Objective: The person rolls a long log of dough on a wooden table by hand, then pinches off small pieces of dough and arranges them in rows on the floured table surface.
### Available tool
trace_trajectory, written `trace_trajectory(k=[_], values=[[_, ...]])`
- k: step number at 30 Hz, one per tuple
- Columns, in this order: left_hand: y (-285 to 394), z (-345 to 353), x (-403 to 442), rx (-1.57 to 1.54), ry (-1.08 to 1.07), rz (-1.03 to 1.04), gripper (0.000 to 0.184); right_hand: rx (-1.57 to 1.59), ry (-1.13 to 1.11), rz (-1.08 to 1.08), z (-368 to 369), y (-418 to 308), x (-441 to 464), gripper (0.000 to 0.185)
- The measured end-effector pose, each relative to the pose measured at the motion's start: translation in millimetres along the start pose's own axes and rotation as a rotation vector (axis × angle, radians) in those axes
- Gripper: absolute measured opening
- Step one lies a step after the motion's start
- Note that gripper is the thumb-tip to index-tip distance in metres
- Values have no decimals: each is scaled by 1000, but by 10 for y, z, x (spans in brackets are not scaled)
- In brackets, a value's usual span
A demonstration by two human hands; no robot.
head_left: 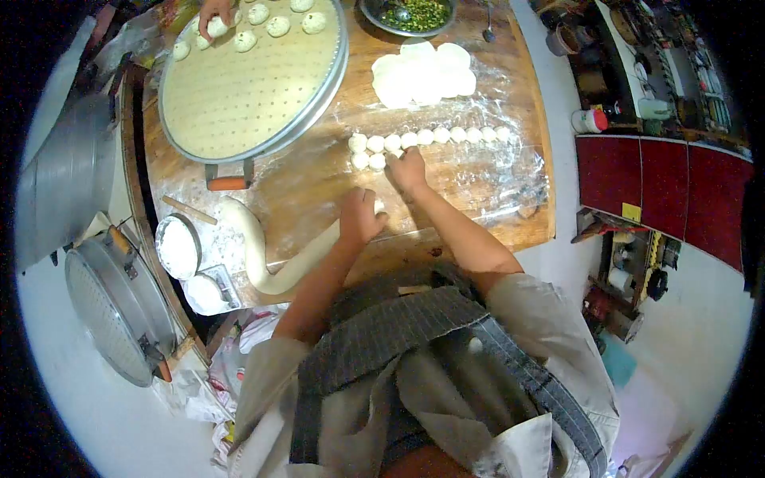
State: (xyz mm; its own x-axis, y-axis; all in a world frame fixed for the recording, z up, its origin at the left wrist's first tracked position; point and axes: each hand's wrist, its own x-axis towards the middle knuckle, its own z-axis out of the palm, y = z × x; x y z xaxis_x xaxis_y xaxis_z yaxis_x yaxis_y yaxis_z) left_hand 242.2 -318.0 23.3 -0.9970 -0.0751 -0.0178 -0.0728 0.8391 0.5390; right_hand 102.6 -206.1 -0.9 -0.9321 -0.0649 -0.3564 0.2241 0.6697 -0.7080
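L hand (360, 217) was closed around the end of the dough rope (253, 247), which curved L along the table's near edge. R hand (409, 169) was narrow, fingertips at the dough pieces (426, 136); grip on a pc. could not be confirmed. Beyond: flat dough rounds (422, 76), overlapping, nr. the filling bowl (416, 16). Co-worker's hand (213, 12) was at the buns (277, 26) on the steamer tray (239, 103).

Risks (est.): pcs. touching w/ too little flour could fuse; excess pull could thin/tear the rope; its low bend could slip off the table (303, 191). Labels: yellow tag (631, 212), text n/legible; no brand readable.
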Motion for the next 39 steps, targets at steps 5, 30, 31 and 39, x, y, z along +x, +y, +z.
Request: trace_trajectory(k=[5,30,31,39], values=[[39,42,-198,75,88,-96,27,-188,-17,-72,-50,-29,-84,60],[-205,355,-16,68,13,-127,20,73,-500,-305,-454,-387,-1027,26],[-283,349,23,-52,50,-138,23,68,-491,-283,-493,-349,-987,26],[-181,207,-45,-41,88,-32,41,187,-164,193,-315,505,152,36]])
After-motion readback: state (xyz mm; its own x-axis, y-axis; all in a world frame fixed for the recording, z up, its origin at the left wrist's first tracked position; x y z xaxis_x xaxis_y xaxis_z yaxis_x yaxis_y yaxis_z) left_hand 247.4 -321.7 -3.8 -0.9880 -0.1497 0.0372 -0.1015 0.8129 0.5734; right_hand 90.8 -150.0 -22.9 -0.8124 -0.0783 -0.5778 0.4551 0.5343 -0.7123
